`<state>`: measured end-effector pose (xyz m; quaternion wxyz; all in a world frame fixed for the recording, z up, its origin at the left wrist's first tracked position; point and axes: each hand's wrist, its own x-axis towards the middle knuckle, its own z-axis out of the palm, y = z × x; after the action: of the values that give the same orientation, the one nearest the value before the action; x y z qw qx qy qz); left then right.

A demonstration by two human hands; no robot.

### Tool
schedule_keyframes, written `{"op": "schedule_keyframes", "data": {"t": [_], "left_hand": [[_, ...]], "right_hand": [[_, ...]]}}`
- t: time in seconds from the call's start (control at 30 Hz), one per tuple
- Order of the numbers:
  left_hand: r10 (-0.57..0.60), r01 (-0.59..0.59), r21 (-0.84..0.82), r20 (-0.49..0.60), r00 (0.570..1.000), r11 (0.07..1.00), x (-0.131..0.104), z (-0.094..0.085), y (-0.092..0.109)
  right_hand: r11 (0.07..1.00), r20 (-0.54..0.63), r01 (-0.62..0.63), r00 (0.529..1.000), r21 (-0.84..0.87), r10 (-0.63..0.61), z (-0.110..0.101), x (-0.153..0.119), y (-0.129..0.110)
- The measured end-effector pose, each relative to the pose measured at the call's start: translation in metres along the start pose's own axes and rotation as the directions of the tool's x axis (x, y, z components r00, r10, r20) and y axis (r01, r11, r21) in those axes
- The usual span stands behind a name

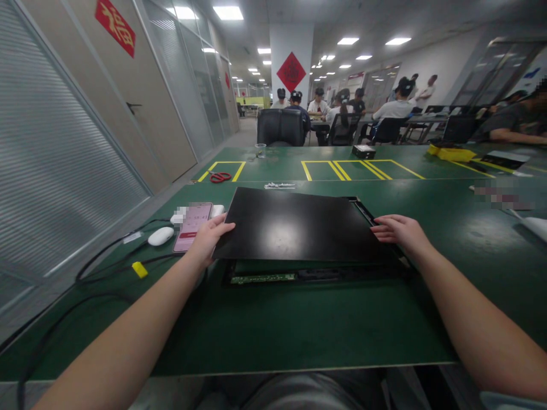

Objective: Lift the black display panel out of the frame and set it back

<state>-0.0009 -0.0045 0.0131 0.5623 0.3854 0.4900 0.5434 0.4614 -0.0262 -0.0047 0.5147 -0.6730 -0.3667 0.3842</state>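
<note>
A glossy black flat screen panel [294, 225] is held slightly tilted over a thin black frame [342, 276] on the green table. My left hand [209, 239] grips the panel's left edge, thumb on top and the other fingers mostly hidden behind it. At the right edge, the fingers of my right hand [399, 232] are closed around the panel's side, close to the frame's right bar. A green circuit board strip [262, 279] shows along the frame's near side, below the panel. The panel hides most of the frame's inside.
Left of the panel lie a phone [194, 228], a white computer mouse [160, 236], a yellow piece [139, 270] and black cables. Red-handled scissors [220, 177], a clear cup [260, 150], a small black box [363, 151] and a yellow tray [450, 152] are farther back. People sit beyond.
</note>
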Motion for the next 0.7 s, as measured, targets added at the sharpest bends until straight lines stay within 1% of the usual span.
{"op": "schedule_keyframes", "data": {"t": [0.17,0.33,0.53,0.6,0.7], "left_hand": [[-0.059,0.059,0.009,0.041,0.997,0.998,-0.003,0.007,-0.008],[-0.050,0.050,0.011,0.080,0.996,0.999,-0.004,0.010,-0.014],[-0.091,0.084,0.106,0.061,0.994,0.991,-0.002,0.010,-0.015],[-0.099,0.092,0.115,0.060,0.993,0.989,-0.002,0.009,-0.015],[-0.100,0.093,0.098,0.063,0.993,0.991,-0.002,0.009,-0.016]], "right_hand": [[0.999,-0.061,-0.002,0.998,-0.044,-0.001,-0.005,0.003,0.001],[0.996,-0.094,0.002,0.995,-0.092,-0.011,-0.008,0.004,0.000],[0.984,-0.081,0.026,0.996,-0.179,-0.041,-0.012,0.014,0.007],[0.981,-0.076,0.039,0.996,-0.187,-0.054,-0.013,0.017,0.009],[0.985,-0.099,0.036,0.994,-0.167,-0.053,-0.014,0.017,0.010]]}}
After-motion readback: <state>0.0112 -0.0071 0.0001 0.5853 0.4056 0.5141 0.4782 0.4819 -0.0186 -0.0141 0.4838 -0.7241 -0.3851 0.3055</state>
